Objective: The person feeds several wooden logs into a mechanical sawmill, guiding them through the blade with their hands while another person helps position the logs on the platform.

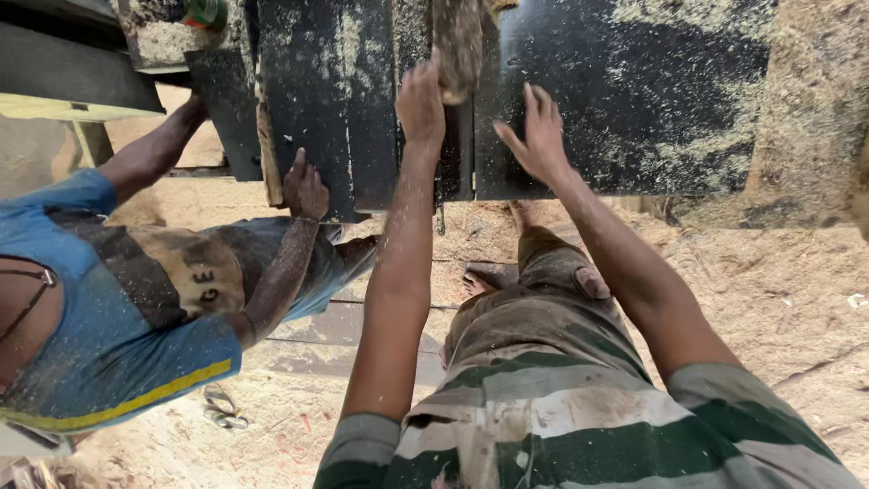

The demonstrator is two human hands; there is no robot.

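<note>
Head view. Our left hand closed its grip on a rough, sawdust-coated wooden block at the far edge of the dark, dust-strewn metal counter; our right hand lay spread and empty beside it. We judged the dust could let the block slip toward a co-worker's hand nearby.

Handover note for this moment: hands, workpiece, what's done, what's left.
Left hand: gripping the near end of a rough wood piece, dusty, standing on the dark metal table.
Right hand: open, fingers spread, flat on the table beside the wood piece, holding nothing.
Table is coated in sawdust, as is the floor.
A co-worker at left has both hands on a dark plate at the table edge.
Done: wood piece is on the table.
Left: cannot tell how far it is cut.
</note>
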